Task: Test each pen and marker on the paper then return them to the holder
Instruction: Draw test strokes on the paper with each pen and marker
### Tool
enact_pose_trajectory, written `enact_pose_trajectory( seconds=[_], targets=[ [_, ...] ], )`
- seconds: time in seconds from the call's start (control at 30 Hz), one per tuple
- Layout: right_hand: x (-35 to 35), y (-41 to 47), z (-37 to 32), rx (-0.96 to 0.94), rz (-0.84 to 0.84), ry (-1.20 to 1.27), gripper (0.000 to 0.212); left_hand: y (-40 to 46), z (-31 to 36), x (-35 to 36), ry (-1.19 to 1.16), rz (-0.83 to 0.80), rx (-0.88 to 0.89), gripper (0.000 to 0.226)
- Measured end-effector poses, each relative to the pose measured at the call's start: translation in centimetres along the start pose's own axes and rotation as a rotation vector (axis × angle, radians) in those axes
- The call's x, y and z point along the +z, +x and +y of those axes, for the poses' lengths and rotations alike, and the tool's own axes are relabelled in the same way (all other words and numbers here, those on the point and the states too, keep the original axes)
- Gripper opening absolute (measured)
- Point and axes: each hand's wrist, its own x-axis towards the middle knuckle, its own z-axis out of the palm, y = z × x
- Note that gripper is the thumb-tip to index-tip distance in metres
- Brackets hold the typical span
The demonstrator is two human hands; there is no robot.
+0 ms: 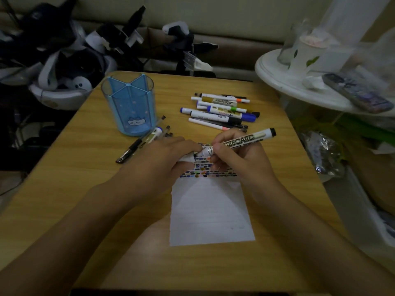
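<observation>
Progress looks maybe halfway, judging by the paper (210, 212): its far end is packed with coloured test dashes, the near part blank. Your right hand (237, 159) is wrapped round a whiteboard marker (241, 142) over those dashes, and your left hand (171, 154) pinches its tip end, what looks like the cap, so capping or uncapping, can't tell which. Holder (128, 103) sits beyond the paper to the left, apparently with nothing in it. A pile of markers (220, 112) lies beyond the paper's far edge, a few pens (141, 144) just left of it. None returned yet.

A cluttered home room: sofa (213, 22) behind a small wooden table (85, 189).
</observation>
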Motion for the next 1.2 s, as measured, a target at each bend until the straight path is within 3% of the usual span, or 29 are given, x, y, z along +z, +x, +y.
enact_pose_trajectory(
  seconds=[0.5, 0.8, 1.03, 1.2],
  targets=[
    [0.2, -0.1, 0.1, 0.043, -0.048, 0.010, 0.011, 0.2, 0.5, -0.3, -0.089, 0.011, 0.025, 0.033],
    [-1.1, 0.4, -0.3, 0.074, 0.068, 0.032, 0.010, 0.0, -0.4, -0.5, -0.037, 0.052, -0.054, 0.023],
    [-1.3, 0.3, -0.1, 0.072, 0.021, -0.023, 0.022, -0.1, -0.1, 0.1, -0.029, 0.013, -0.049, 0.034],
    [-1.1, 0.3, 0.3, 0.017, -0.014, -0.053, 0.018, 0.1, 0.1, -0.2, 0.035, 0.027, -0.084, 0.043]
  ],
)
